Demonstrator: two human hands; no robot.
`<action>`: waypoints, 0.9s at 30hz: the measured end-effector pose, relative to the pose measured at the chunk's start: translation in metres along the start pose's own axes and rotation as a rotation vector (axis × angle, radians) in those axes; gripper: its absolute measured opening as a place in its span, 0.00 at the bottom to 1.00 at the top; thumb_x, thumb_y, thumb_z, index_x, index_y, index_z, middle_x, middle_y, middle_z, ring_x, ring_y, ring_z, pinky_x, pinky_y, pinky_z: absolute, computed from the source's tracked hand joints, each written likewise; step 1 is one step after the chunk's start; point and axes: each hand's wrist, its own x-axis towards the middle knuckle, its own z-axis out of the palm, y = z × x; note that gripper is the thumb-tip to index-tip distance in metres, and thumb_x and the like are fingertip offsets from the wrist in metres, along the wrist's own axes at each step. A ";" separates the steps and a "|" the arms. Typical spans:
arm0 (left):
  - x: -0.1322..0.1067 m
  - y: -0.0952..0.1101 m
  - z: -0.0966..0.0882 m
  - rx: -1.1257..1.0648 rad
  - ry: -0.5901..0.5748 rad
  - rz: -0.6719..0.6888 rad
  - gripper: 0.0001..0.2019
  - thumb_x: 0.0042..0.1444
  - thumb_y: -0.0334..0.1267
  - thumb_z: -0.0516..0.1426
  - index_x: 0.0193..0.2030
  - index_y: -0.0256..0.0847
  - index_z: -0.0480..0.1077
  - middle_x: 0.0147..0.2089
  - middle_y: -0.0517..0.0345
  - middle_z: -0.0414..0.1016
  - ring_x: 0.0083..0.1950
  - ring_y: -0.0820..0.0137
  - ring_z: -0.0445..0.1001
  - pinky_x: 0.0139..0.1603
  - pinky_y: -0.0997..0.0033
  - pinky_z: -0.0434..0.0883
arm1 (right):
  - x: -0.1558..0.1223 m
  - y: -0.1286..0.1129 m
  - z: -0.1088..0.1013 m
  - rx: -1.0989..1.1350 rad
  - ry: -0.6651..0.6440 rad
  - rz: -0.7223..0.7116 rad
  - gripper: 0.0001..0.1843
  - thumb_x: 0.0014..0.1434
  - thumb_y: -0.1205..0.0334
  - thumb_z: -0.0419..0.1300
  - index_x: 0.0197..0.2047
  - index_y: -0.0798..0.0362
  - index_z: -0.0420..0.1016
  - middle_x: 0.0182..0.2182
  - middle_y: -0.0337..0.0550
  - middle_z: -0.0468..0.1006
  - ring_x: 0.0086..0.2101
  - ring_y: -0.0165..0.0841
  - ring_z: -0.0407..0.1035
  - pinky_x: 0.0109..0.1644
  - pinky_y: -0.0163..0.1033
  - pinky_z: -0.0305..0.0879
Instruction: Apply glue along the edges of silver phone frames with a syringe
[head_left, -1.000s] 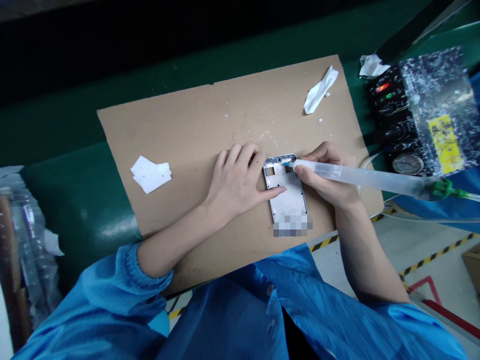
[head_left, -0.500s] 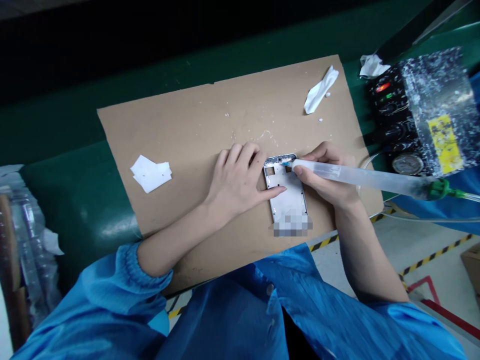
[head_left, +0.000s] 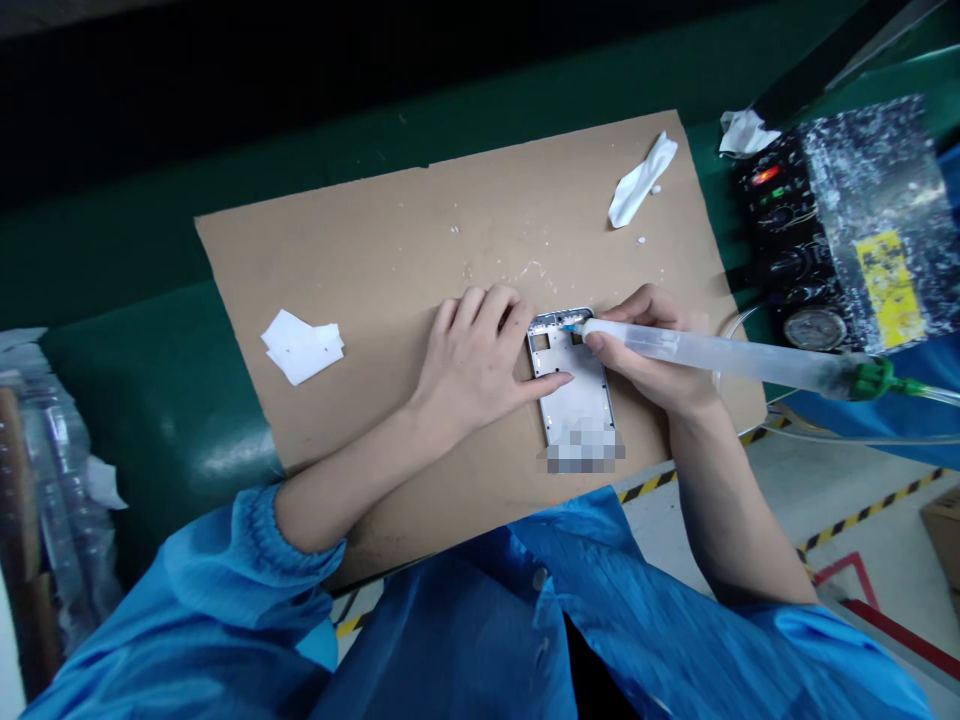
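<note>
Holding the syringe (head_left: 735, 355) in a closed pinch: right hand (head_left: 660, 350), thumb and fingers around the barrel's front end.

Near to far: blue garment (head_left: 450, 620) at the near edge of the cardboard sheet (head_left: 360, 260). Metal frame (head_left: 581, 400) lies flat on the board, right of center; its near end is pixelated, can't read it. Left hand (head_left: 476, 365) has its thumb spread across the frame, other fingers half curled at its left edge, gripping nothing between them.

Syringe's blue tip (head_left: 573, 328) is at the frame's far end, by the right cutout; can't tell if touching. Barrel milky, fill level unclear. Green cap (head_left: 870, 378) at rear, clear tube off it.

Clear plastic bag (head_left: 67, 480) on far left has brown items in it. White cut pieces (head_left: 302, 348) near board's left edge.

Room: open board left of the hand and beyond the fingertips, white specks on it. Right side tight: control box (head_left: 870, 220) past that edge. White strip (head_left: 643, 180) by far right corner.
</note>
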 end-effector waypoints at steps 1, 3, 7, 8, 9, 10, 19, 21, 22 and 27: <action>0.000 0.000 0.000 -0.003 0.000 -0.001 0.33 0.71 0.68 0.69 0.66 0.40 0.79 0.64 0.38 0.82 0.63 0.43 0.77 0.61 0.45 0.71 | 0.000 0.000 0.000 -0.002 0.001 0.000 0.22 0.63 0.37 0.83 0.38 0.43 0.83 0.32 0.41 0.88 0.29 0.38 0.78 0.28 0.43 0.74; 0.000 0.000 0.000 -0.004 0.004 0.003 0.33 0.72 0.67 0.68 0.66 0.40 0.79 0.64 0.37 0.82 0.63 0.43 0.77 0.61 0.44 0.71 | 0.001 0.000 0.000 -0.007 -0.003 -0.007 0.22 0.63 0.37 0.83 0.39 0.43 0.84 0.32 0.41 0.89 0.29 0.39 0.79 0.28 0.43 0.74; -0.001 0.000 0.000 -0.004 0.007 0.000 0.33 0.71 0.68 0.68 0.65 0.41 0.80 0.64 0.38 0.82 0.63 0.42 0.77 0.61 0.45 0.71 | 0.001 0.000 -0.001 -0.024 -0.016 -0.025 0.19 0.64 0.39 0.82 0.40 0.42 0.85 0.33 0.41 0.90 0.30 0.40 0.80 0.28 0.44 0.74; -0.001 0.000 0.000 -0.003 0.006 -0.002 0.33 0.71 0.68 0.69 0.65 0.41 0.80 0.64 0.38 0.82 0.63 0.43 0.77 0.61 0.45 0.71 | 0.001 0.000 -0.001 -0.023 -0.019 -0.024 0.19 0.64 0.39 0.82 0.40 0.42 0.85 0.33 0.41 0.90 0.30 0.40 0.80 0.29 0.44 0.75; -0.001 0.000 0.000 -0.001 0.004 -0.003 0.33 0.71 0.69 0.68 0.65 0.41 0.79 0.64 0.38 0.82 0.63 0.43 0.77 0.61 0.45 0.71 | 0.001 0.000 -0.001 -0.019 -0.018 -0.022 0.19 0.65 0.39 0.82 0.40 0.42 0.85 0.34 0.41 0.90 0.30 0.40 0.80 0.29 0.45 0.76; 0.000 0.000 0.001 0.001 0.002 -0.003 0.33 0.72 0.68 0.68 0.65 0.40 0.79 0.64 0.38 0.82 0.63 0.43 0.77 0.61 0.45 0.71 | 0.001 -0.001 -0.001 -0.014 -0.017 -0.020 0.19 0.65 0.39 0.82 0.40 0.42 0.85 0.34 0.42 0.90 0.30 0.40 0.80 0.30 0.45 0.76; 0.000 0.000 0.000 0.022 -0.007 0.010 0.34 0.73 0.67 0.68 0.66 0.37 0.79 0.64 0.37 0.82 0.63 0.43 0.77 0.61 0.45 0.71 | 0.000 -0.001 -0.002 -0.018 -0.020 -0.017 0.17 0.64 0.43 0.83 0.41 0.43 0.86 0.35 0.42 0.91 0.31 0.40 0.81 0.31 0.45 0.77; 0.000 0.001 -0.001 0.012 -0.004 0.005 0.33 0.72 0.67 0.68 0.66 0.38 0.79 0.64 0.37 0.82 0.63 0.43 0.77 0.61 0.45 0.71 | -0.001 0.001 -0.002 -0.018 -0.028 -0.019 0.16 0.65 0.44 0.83 0.42 0.42 0.86 0.35 0.42 0.91 0.32 0.40 0.82 0.31 0.44 0.77; 0.000 0.001 -0.002 0.008 -0.003 0.003 0.33 0.72 0.67 0.69 0.65 0.39 0.79 0.64 0.37 0.82 0.63 0.43 0.77 0.61 0.45 0.71 | -0.001 0.001 -0.002 -0.010 -0.031 -0.020 0.16 0.65 0.44 0.83 0.42 0.43 0.86 0.35 0.42 0.91 0.32 0.40 0.82 0.31 0.44 0.77; 0.000 0.001 -0.001 0.024 0.010 0.015 0.34 0.72 0.68 0.68 0.65 0.38 0.79 0.64 0.37 0.82 0.63 0.44 0.78 0.61 0.47 0.71 | 0.000 0.001 -0.001 0.033 -0.045 -0.028 0.17 0.66 0.43 0.83 0.42 0.43 0.85 0.37 0.42 0.91 0.32 0.40 0.82 0.32 0.44 0.78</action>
